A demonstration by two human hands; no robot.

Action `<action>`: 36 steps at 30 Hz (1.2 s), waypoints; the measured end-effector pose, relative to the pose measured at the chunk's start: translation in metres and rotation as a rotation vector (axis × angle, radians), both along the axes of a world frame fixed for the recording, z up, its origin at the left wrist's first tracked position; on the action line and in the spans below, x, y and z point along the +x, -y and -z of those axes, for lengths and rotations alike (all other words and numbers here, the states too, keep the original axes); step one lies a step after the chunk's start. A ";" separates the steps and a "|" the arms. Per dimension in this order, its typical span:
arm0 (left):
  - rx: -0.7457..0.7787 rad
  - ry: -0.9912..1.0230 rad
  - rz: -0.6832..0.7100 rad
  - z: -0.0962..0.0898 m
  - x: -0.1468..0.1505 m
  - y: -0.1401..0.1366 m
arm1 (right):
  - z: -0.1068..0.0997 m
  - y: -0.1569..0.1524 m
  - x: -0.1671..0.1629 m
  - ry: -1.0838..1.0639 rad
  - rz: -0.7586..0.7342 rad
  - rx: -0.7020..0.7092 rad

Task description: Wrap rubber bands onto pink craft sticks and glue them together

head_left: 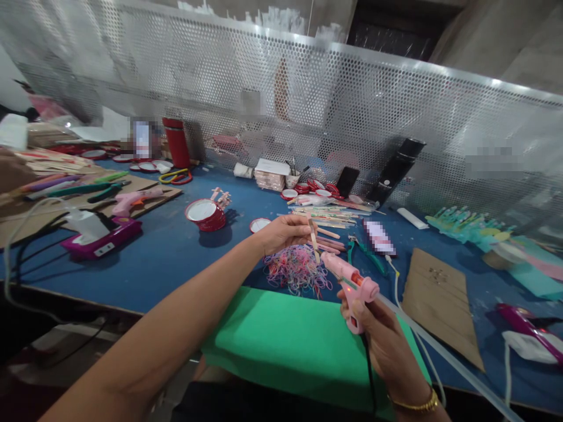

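Pinched between the fingers of my left hand is a thin wooden craft stick, held nearly upright. My right hand is wrapped round the handle of a pink hot glue gun, a long clear glue stick trailing from its back end. The nozzle points at the lower end of the craft stick; whether they touch I cannot tell. Beneath both lies a tangled heap of colourful rubber bands. A green sheet covers the table's front edge and my lap.
Craft sticks, teal pliers and a phone lie behind my hands. A stack of red-rimmed discs stands left, near a purple power strip. Brown cardboard lies right. A perforated metal panel bounds the back.
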State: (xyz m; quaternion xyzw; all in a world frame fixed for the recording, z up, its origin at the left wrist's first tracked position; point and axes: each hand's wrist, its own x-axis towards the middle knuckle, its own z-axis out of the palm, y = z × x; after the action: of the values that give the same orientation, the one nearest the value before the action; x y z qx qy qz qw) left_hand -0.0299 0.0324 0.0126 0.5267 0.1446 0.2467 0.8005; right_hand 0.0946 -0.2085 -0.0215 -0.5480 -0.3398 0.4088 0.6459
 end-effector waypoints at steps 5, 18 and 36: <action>0.006 -0.018 -0.011 0.001 0.000 -0.001 | 0.001 -0.001 0.000 0.011 0.001 0.003; -0.017 -0.015 -0.016 -0.001 0.000 0.000 | -0.004 0.001 0.000 0.040 0.009 -0.026; -0.013 0.011 -0.033 -0.003 0.000 0.001 | -0.006 0.003 0.001 -0.018 -0.009 -0.046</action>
State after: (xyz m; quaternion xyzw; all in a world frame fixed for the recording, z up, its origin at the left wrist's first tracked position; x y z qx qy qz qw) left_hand -0.0303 0.0317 0.0158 0.5177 0.1504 0.2617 0.8005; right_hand 0.0957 -0.2111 -0.0156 -0.5574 -0.3272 0.4243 0.6342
